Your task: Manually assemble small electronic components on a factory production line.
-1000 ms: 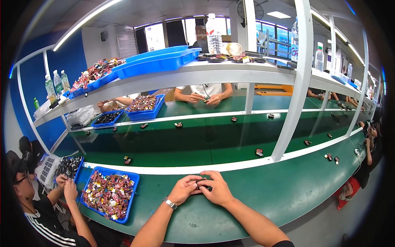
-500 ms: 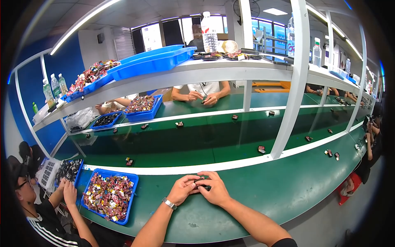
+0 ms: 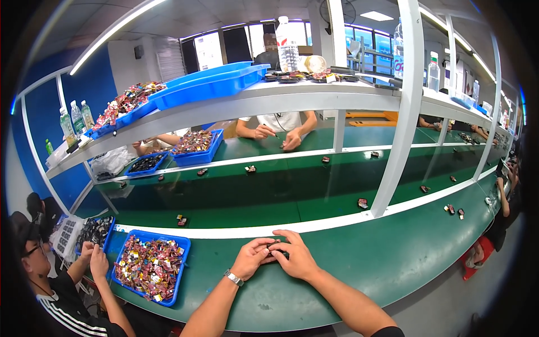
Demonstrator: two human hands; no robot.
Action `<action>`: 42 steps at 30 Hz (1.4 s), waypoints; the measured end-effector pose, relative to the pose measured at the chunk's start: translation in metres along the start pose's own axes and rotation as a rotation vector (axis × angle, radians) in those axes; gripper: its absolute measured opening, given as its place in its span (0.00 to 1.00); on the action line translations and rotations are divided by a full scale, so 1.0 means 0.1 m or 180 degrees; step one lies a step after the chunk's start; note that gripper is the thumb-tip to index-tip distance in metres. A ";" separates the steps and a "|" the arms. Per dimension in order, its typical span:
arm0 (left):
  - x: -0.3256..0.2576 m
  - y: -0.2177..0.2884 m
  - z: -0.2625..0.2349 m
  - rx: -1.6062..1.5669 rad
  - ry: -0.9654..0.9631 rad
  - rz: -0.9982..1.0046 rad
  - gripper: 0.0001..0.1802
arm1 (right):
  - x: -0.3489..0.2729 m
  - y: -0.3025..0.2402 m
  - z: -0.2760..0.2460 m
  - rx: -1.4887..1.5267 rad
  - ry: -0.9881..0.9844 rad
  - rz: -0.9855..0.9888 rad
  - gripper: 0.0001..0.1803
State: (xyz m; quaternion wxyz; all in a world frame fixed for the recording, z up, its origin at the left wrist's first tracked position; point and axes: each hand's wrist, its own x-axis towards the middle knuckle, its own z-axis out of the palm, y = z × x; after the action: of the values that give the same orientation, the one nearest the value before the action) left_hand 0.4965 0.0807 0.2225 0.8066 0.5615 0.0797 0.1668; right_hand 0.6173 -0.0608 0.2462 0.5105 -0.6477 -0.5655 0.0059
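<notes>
Just past the near middle of the green bench, my left hand [image 3: 250,260] and my right hand [image 3: 296,260] meet with curled fingers around a small black part [image 3: 273,245]. Fingers and thumbs hide most of it, so its exact kind does not show. A metal-banded watch [image 3: 233,277] is on my left wrist. To the left of my hands lies a blue tray [image 3: 183,263] heaped with small red, white and yellow pieces [image 3: 147,269].
Beyond a white rail [image 3: 252,232] runs a green conveyor belt [image 3: 269,205] bearing spaced small assemblies [image 3: 362,203]. White posts [image 3: 396,129] carry a shelf with blue trays [image 3: 208,87] and bottles. A co-worker [image 3: 42,269] sits at left; another person's hands [image 3: 292,139] work across the belt.
The assemblies on the belt have shifted slightly right. Across it, the person's hands have moved apart, one holding a thin dark tool. My fingers have shifted slightly around the black part.
</notes>
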 end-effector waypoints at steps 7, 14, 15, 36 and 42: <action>0.01 0.03 0.06 -0.0075 0.0075 0.0025 0.16 | 0.05 0.00 -0.05 -0.0526 0.0358 -0.0646 0.09; 0.01 0.03 0.03 -0.0068 0.0152 -0.0085 0.17 | 0.06 -0.06 -0.02 -0.0817 0.0309 -0.0791 0.10; 0.01 0.03 0.04 -0.0071 0.0155 -0.0079 0.17 | 0.05 -0.06 -0.02 -0.0818 0.0306 -0.0796 0.10; 0.02 0.03 0.10 0.0231 0.0328 -0.0144 0.16 | 0.05 0.03 0.08 -0.0883 0.0454 -0.0696 0.07; 0.03 0.04 0.16 0.0338 0.0526 -0.0106 0.13 | 0.03 0.02 0.10 -0.0817 0.0529 -0.0519 0.08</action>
State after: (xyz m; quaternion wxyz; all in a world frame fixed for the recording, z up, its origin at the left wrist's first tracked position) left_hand 0.5032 0.0690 0.2318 0.7690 0.5863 0.1640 0.1947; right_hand 0.6139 -0.0522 0.2422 0.4674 -0.6578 -0.5681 -0.1613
